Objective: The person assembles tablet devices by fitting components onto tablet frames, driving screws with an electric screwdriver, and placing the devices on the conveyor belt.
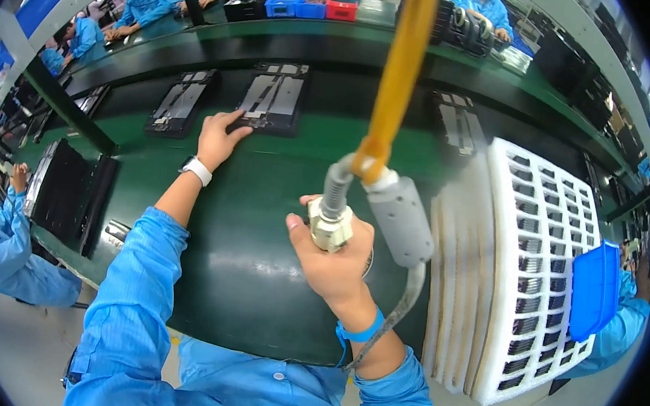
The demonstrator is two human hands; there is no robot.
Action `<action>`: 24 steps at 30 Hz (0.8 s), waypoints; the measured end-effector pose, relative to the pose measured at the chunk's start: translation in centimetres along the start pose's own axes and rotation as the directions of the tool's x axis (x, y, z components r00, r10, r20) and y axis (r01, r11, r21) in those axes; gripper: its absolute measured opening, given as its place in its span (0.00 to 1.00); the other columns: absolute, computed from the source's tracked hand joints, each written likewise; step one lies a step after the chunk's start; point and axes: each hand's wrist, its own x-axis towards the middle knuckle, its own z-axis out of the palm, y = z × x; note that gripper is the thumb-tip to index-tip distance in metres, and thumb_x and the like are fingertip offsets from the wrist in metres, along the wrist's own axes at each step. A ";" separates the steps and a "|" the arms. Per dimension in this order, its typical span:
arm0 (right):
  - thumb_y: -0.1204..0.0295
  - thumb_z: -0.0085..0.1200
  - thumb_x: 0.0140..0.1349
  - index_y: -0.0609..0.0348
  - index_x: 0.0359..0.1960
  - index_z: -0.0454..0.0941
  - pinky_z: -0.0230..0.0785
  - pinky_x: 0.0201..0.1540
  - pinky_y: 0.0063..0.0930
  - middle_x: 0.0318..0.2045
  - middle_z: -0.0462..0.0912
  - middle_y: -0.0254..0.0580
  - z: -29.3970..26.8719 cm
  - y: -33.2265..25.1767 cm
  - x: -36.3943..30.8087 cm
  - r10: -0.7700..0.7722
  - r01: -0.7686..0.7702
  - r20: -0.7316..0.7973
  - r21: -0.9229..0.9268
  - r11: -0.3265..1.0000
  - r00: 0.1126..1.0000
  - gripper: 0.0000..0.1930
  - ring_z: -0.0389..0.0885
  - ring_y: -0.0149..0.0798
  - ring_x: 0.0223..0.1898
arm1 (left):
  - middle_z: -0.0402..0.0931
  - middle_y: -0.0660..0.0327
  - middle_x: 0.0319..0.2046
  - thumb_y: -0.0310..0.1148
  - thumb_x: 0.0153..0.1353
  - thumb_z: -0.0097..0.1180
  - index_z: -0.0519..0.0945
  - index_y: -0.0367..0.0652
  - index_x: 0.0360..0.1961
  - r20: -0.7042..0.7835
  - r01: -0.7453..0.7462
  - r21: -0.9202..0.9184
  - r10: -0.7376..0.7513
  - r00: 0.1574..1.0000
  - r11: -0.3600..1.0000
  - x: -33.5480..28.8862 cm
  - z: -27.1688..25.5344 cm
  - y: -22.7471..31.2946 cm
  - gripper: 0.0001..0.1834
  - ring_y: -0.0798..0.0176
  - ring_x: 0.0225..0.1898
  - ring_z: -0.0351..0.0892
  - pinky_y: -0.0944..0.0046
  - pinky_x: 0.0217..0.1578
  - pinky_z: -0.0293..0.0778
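My left hand point(222, 141) reaches across the green work surface, fingers apart. Its fingertips touch the near left corner of an opened tablet-like device point(282, 97) in a dark tray, with grey and black parts inside. Close to my body, my right hand point(339, 262) is wrapped around a corded electric screwdriver point(331, 227), held upright. The screwdriver's cream-coloured top and thick grey cable show; its lower end is hidden under the hand. A yellow strap point(398, 70) hangs from above beside a grey cable box point(401, 219).
Similar devices lie left point(181, 103) and right point(459, 126) along a dark belt. White foam trays point(498, 295) with small dark parts are stacked at the right, a blue bin point(594, 292) against them. Black trays point(71, 188) stand left. Several people in blue work around.
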 end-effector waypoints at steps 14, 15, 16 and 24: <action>0.80 0.64 0.57 0.65 0.42 0.79 0.67 0.30 0.19 0.26 0.78 0.29 0.6 -0.6 -0.9 0.137 -0.134 0.057 -0.056 0.989 0.989 0.12 0.73 0.21 0.27 | 0.75 0.63 0.37 0.30 0.66 0.56 0.73 0.43 0.47 0.339 0.472 -0.867 -0.509 0.792 0.158 -2.5 -4.4 2.2 0.10 0.67 0.35 0.73 0.66 0.35 0.72; 0.80 0.63 0.57 0.65 0.43 0.79 0.67 0.30 0.19 0.27 0.78 0.29 1.0 -0.5 -0.9 0.166 -0.166 0.008 0.039 0.985 0.986 0.12 0.73 0.21 0.28 | 0.75 0.64 0.37 0.29 0.66 0.56 0.73 0.44 0.47 0.359 0.480 -0.865 -0.489 0.795 0.146 -3.9 -5.4 2.7 0.10 0.67 0.35 0.73 0.66 0.35 0.72; 0.80 0.63 0.57 0.65 0.44 0.79 0.67 0.31 0.19 0.28 0.79 0.29 1.3 -0.4 -1.1 0.212 -0.205 -0.037 0.135 0.969 0.977 0.12 0.73 0.21 0.28 | 0.74 0.64 0.37 0.28 0.66 0.55 0.72 0.45 0.48 0.387 0.498 -0.857 -0.476 0.790 0.130 -5.7 -6.3 3.2 0.10 0.68 0.34 0.73 0.66 0.35 0.72; 0.80 0.64 0.55 0.67 0.45 0.80 0.66 0.26 0.18 0.25 0.78 0.32 -1.7 0.4 2.1 0.176 -0.176 -0.179 0.014 0.984 0.968 0.15 0.73 0.24 0.21 | 0.76 0.63 0.45 0.26 0.68 0.53 0.70 0.37 0.62 0.398 0.565 -0.774 -0.475 0.785 0.285 -18.0 -12.4 10.1 0.21 0.73 0.40 0.75 0.73 0.35 0.74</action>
